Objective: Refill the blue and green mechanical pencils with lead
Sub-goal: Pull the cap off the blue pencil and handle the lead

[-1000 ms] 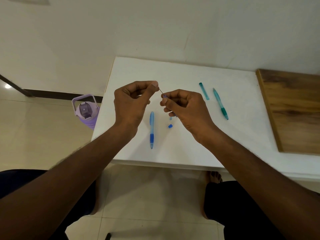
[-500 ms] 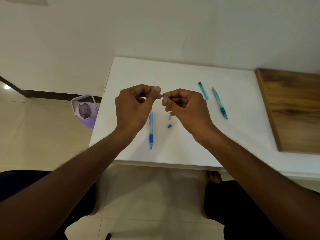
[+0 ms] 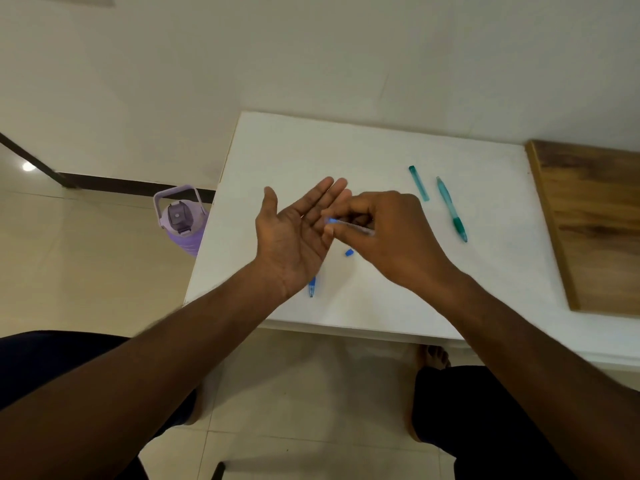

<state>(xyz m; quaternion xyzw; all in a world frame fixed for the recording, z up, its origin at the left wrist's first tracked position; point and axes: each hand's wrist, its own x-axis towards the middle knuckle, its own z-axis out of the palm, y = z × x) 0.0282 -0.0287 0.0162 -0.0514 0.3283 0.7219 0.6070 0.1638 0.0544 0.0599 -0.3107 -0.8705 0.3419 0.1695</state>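
**Q:** so where's the blue pencil (image 3: 312,287) right now? I only see a stub.

**me:** yeah, from my feed only its tip end pokes out below the left hand (image 3: 294,237), lying on the white table (image 3: 398,306) near the front edge. The rest is hidden under that palm. The left hand is held flat above it, palm up, fingers straight and spread toward the wall, holding nothing.

**Q:** and the right one?

**me:** right hand (image 3: 384,233) has its fingers curled round a thin tube (image 3: 349,226) with a blue end that points at the left fingers. Blurry there, so I can't say whether the tube touches the left hand or sits just beside it. No lead that I can make out. A small blue cap (image 3: 348,252) lies on the table right below the right hand, between the two wrists.

**Q:** green stuff?

**me:** green pencil (image 3: 452,209) lies off to the right, grip end toward me, with a teal tube (image 3: 419,183) just beside it on the left, not touching. Both well apart from the hands.

**Q:** room to move?

**me:** bare table behind the hands up to the wall, and between the green pencil and the wooden board (image 3: 595,223) on the right side, which gets cut off by the frame. On the left, the table edge is near the left hand, and a purple water bottle (image 3: 181,220) stands on the floor just past it.
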